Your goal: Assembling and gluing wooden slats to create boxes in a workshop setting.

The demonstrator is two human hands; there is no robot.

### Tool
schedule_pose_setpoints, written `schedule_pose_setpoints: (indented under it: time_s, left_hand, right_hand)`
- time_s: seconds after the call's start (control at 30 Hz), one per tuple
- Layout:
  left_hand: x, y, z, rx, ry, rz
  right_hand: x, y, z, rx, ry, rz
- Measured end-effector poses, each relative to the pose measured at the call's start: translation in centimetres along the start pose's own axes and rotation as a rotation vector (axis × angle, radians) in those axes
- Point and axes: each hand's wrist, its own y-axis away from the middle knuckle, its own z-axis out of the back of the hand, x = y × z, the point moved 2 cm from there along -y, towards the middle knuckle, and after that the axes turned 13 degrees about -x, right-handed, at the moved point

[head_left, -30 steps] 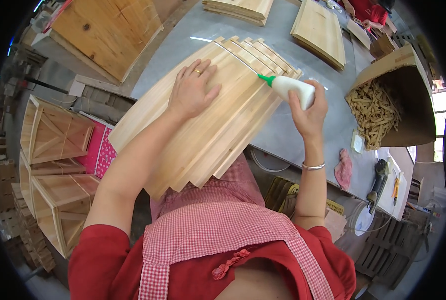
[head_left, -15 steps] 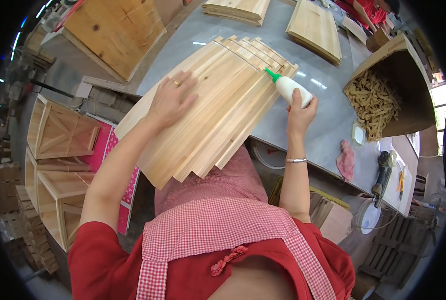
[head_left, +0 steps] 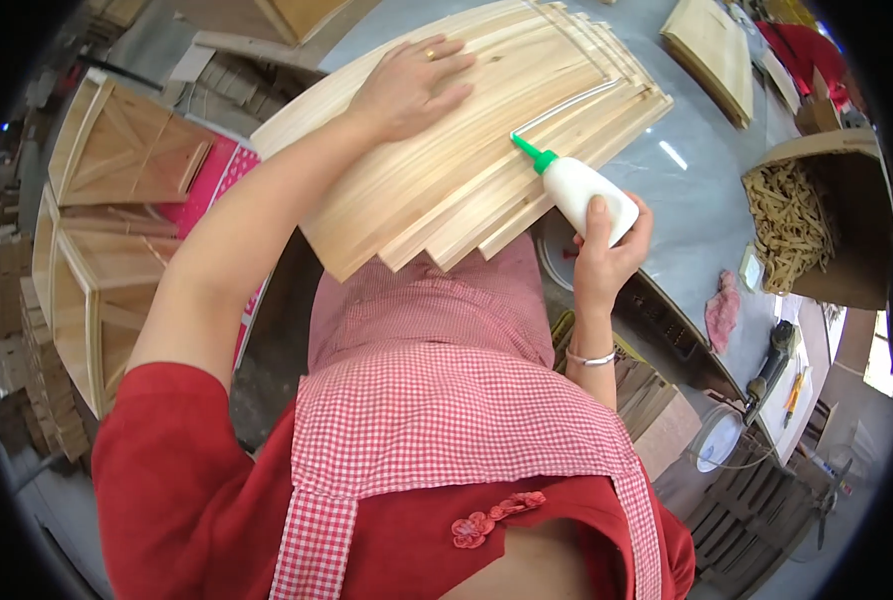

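A fanned stack of pale wooden panels (head_left: 396, 190) with curved edges lies in front of me, its near ends stepped and overhanging the table's edge. My left hand (head_left: 411, 90) rests flat on the top panel with its fingers stretched out. In my right hand (head_left: 611, 250) is a white glue bottle (head_left: 578, 192) with a green nozzle, tilted so that the tip meets the top panel's right-hand edge. A white bead of glue (head_left: 571, 101) runs from the tip along that edge, away from me. Thinner lines of glue cross the panels' far ends.
On the grey table (head_left: 681, 195) stands a cardboard box (head_left: 856, 255) of wood strips, near a pink cloth (head_left: 722, 312) and a black power tool (head_left: 771, 365). More panels (head_left: 711, 55) lie at the far right. Wooden crates (head_left: 116, 310) stand at left. Another person's red sleeve (head_left: 801, 55) shows beyond.
The glue bottle's tip has moved along the panel's edge toward me, leaving a white bead behind it. My left hand stays flat on the panel. The whole view has shifted.
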Motion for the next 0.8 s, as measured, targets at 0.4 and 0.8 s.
schedule_pose_setpoints:
  time_s: [0.4,0.8]
  left_hand:
    - [-0.7,0.3,1.6,0.010,0.107,0.019]
    - [-0.9,-0.7,1.3,0.099,0.080,0.032]
  right_hand:
    - [1.5,12.9,-1.3,0.525,0.030,0.156]
    - [2.6,12.8,-2.7,0.693,-0.008,0.130]
